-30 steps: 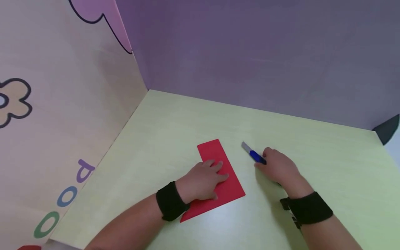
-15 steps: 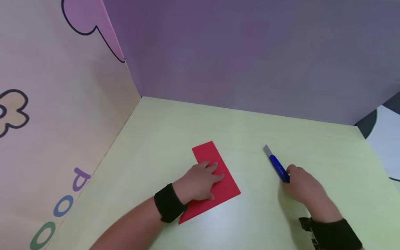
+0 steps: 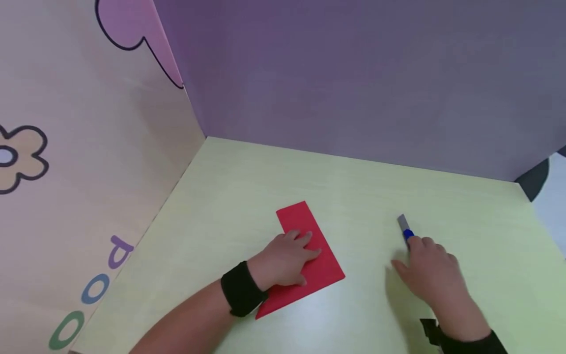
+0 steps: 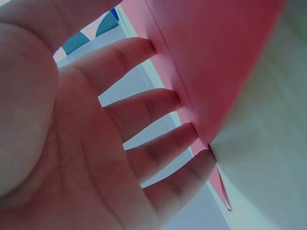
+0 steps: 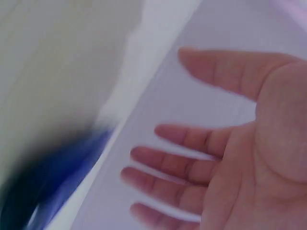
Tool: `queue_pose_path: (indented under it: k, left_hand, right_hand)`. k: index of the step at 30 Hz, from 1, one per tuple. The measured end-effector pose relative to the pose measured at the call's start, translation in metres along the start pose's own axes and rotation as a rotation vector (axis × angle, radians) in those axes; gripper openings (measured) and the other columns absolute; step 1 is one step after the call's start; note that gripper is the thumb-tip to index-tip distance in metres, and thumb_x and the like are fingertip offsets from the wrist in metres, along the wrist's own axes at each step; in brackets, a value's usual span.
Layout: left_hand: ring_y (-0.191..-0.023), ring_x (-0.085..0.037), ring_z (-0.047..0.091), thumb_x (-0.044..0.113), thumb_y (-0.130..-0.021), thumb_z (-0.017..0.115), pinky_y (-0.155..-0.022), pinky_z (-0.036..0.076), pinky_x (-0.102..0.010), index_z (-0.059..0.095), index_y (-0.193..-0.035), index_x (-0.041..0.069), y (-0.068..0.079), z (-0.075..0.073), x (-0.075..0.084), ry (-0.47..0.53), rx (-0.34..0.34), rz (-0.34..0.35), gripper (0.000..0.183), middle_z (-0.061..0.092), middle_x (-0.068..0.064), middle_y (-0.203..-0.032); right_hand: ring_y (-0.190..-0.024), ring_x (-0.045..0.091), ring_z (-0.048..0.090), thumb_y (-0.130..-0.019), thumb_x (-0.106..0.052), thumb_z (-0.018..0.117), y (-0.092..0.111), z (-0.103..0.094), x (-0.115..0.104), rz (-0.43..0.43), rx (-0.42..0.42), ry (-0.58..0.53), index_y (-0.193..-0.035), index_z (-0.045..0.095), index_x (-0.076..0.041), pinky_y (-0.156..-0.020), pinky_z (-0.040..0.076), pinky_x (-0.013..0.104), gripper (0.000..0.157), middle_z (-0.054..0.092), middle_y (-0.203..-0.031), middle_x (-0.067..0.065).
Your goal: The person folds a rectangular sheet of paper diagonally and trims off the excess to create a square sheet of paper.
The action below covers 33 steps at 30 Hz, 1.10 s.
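Note:
A folded red sheet of paper [image 3: 323,268] lies on the pale table, slanting away from the person. The left hand [image 3: 283,260] rests on it with fingers spread; in the left wrist view the straight fingertips [image 4: 175,99] press on the red paper [image 4: 206,57]. Farther right is a blue utility knife [image 3: 408,233], its blade end pointing away. The right hand [image 3: 431,270] is over its handle end, which it hides in the head view. In the right wrist view the right hand [image 5: 225,148] has loose, extended fingers, apart from the blurred blue knife [image 5: 62,177].
A purple panel [image 3: 345,78] stands along the table's back edge. On the left rises a pale panel [image 3: 88,147] with a painted flower and letters. The tabletop [image 3: 239,187] carries the paper and the knife. A black corner piece [image 3: 532,182] is at the far right.
The right hand carried the utility knife to the right, away from the paper, and its fingers have since opened off it. The left hand stays on the paper.

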<state>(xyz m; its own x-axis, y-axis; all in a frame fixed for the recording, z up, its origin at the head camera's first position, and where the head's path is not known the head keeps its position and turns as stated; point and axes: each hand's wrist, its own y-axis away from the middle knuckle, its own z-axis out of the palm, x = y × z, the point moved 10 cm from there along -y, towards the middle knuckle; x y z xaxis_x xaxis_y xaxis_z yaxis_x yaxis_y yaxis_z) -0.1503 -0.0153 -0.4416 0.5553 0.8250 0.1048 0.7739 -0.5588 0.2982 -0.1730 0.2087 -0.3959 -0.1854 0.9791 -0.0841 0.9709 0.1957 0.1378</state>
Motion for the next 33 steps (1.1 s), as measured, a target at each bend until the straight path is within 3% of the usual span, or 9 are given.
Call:
queue_pose_path:
  k: [1, 3, 6, 10, 13, 18, 25, 28, 33]
  left_hand:
    - [-0.138, -0.031, 0.026, 0.049, -0.071, 0.074, -0.105, 0.039, -0.045, 0.039, -0.143, 0.034, 0.001, 0.000, 0.000, 0.004, -0.003, 0.000, 0.081, 0.032, -0.005, -0.153]
    - [-0.138, -0.030, 0.026, 0.049, -0.071, 0.075, -0.105, 0.039, -0.045, 0.039, -0.143, 0.034, 0.004, -0.001, 0.000, 0.006, -0.006, 0.001, 0.082, 0.032, -0.005, -0.154]
    - [-0.138, -0.030, 0.027, 0.049, -0.069, 0.076, -0.105, 0.039, -0.047, 0.039, -0.143, 0.033, 0.007, -0.003, 0.001, 0.005, 0.001, 0.014, 0.084, 0.033, -0.006, -0.153]
    - [-0.139, -0.030, 0.024, 0.047, -0.069, 0.076, -0.107, 0.037, -0.049, 0.037, -0.144, 0.032, 0.008, -0.004, 0.004, 0.024, 0.003, 0.026, 0.086, 0.031, -0.006, -0.154]
    - [-0.141, -0.032, 0.020, 0.044, -0.070, 0.076, -0.110, 0.033, -0.050, 0.034, -0.145, 0.032, 0.009, -0.002, 0.004, 0.048, -0.021, 0.014, 0.087, 0.027, -0.007, -0.156]
    - [-0.143, -0.032, 0.017, 0.043, -0.074, 0.074, -0.112, 0.028, -0.050, 0.032, -0.146, 0.031, 0.007, -0.002, 0.002, 0.063, -0.038, 0.012, 0.085, 0.024, -0.007, -0.157]
    - [-0.143, -0.031, 0.017, 0.046, -0.065, 0.080, -0.113, 0.028, -0.048, 0.032, -0.147, 0.029, 0.003, -0.001, 0.001, 0.099, -0.036, 0.025, 0.096, 0.025, -0.007, -0.157]
    - [-0.142, -0.032, 0.018, 0.047, -0.061, 0.082, -0.113, 0.028, -0.050, 0.030, -0.147, 0.026, 0.002, -0.002, -0.003, 0.092, -0.019, -0.020, 0.103, 0.024, -0.008, -0.157]
    - [-0.141, -0.035, 0.019, 0.049, -0.054, 0.084, -0.111, 0.030, -0.052, 0.024, -0.150, 0.018, 0.001, 0.000, -0.016, 0.045, 0.006, -0.167, 0.117, 0.022, -0.012, -0.156]
  right_hand:
    - [-0.101, 0.048, 0.052, -0.082, -0.043, 0.066, 0.003, -0.001, -0.023, -0.066, 0.036, 0.012, -0.122, 0.046, 0.009, -0.077, 0.046, 0.064, 0.069, 0.054, -0.114, 0.032]
    - [-0.112, 0.041, 0.051, -0.079, -0.041, 0.070, 0.009, 0.008, -0.068, -0.180, 0.015, 0.027, -0.125, 0.050, 0.002, -0.089, 0.045, 0.062, 0.066, 0.056, -0.123, 0.023]
    - [-0.126, 0.036, 0.043, -0.073, -0.048, 0.073, 0.024, 0.036, -0.127, -0.321, -0.131, 0.050, -0.133, 0.050, -0.009, -0.097, 0.043, 0.058, 0.075, 0.052, -0.136, 0.013]
    - [-0.139, 0.040, 0.023, -0.072, -0.061, 0.066, 0.043, 0.064, -0.165, -0.404, -0.285, 0.115, -0.143, 0.040, -0.020, -0.107, 0.028, 0.064, 0.086, 0.036, -0.152, 0.009]
    - [-0.142, 0.038, 0.018, -0.074, -0.067, 0.059, 0.049, 0.071, -0.174, -0.437, -0.302, 0.162, -0.146, 0.034, -0.023, -0.109, 0.022, 0.065, 0.088, 0.030, -0.155, 0.008]
    - [-0.140, 0.036, 0.025, -0.073, -0.071, 0.056, 0.049, 0.075, -0.176, -0.455, -0.346, 0.175, -0.147, 0.031, -0.026, -0.104, 0.033, 0.064, 0.091, 0.032, -0.154, 0.007]
    - [-0.140, 0.035, 0.025, -0.073, -0.072, 0.055, 0.044, 0.079, -0.172, -0.430, -0.368, 0.186, -0.147, 0.033, -0.026, -0.103, 0.033, 0.064, 0.090, 0.033, -0.154, 0.006]
    - [-0.140, 0.035, 0.026, -0.071, -0.073, 0.055, 0.043, 0.079, -0.171, -0.415, -0.359, 0.196, -0.146, 0.034, -0.026, -0.104, 0.029, 0.067, 0.090, 0.035, -0.153, 0.006]
    - [-0.139, 0.036, 0.027, -0.070, -0.075, 0.053, 0.041, 0.076, -0.168, -0.385, -0.356, 0.211, -0.145, 0.036, -0.027, -0.104, 0.025, 0.069, 0.091, 0.036, -0.152, 0.005]
